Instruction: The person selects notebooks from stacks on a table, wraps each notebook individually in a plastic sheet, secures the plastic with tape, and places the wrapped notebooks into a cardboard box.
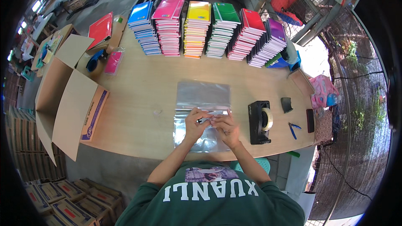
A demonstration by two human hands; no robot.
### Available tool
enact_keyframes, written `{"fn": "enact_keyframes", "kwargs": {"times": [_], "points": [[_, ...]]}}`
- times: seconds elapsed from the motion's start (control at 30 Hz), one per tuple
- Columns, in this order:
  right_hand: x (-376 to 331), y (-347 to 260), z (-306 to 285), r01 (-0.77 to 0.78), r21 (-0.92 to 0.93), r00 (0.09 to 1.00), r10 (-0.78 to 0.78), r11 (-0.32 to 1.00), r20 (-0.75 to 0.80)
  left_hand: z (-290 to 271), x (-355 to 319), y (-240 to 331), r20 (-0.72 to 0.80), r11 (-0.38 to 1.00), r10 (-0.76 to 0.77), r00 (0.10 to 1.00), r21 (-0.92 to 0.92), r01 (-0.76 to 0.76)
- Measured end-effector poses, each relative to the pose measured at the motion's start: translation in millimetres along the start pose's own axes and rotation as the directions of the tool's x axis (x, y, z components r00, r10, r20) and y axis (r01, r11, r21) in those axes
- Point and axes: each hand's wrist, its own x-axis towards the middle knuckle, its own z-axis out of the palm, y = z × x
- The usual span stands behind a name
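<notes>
Near the surface's [138,100] front edge, left hand [194,122] and right hand [226,126] each pinched the clear plastic sleeve [203,96], grip closed on its fold; this looked like sealing, and next would call for tape from the dispenser [260,122] toward the right edge

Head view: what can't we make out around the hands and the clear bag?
- Small item pinched between left hand and right hand: too small, covered by fingers.
- Clear plastic bag: contents unclear; glare, and the hands hide its middle.
- Open cardboard box: inside faces away, unseen.
- Tape dispenser: tape end too small.
- Notebook stacks: lower covers hidden by those above.
</notes>
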Motion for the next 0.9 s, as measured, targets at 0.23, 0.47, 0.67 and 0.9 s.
{"fn": "enact_keyframes", "kwargs": {"times": [0.23,0.47,0.67,0.9], "points": [[-20,-26,-59,-0.056,-0.001,0.982,0.055,0.998,-0.179,3,-3,-3,-0.091,0.994,-0.079,0.993,-0.083,0.071],[-112,57,-189,-0.957,0.251,0.127,0.989,0.142,-0.078,12,0,-2,-0.071,0.989,-0.110,0.991,-0.111,0.101],[-144,29,-172,-0.882,0.240,0.329,0.895,0.405,-0.301,5,-2,-4,-0.076,0.992,-0.087,0.993,-0.094,0.079],[-230,63,-68,-0.302,0.920,0.262,0.906,-0.251,0.333,7,2,-5,-0.029,0.999,0.047,0.998,-0.008,-0.047]]}}
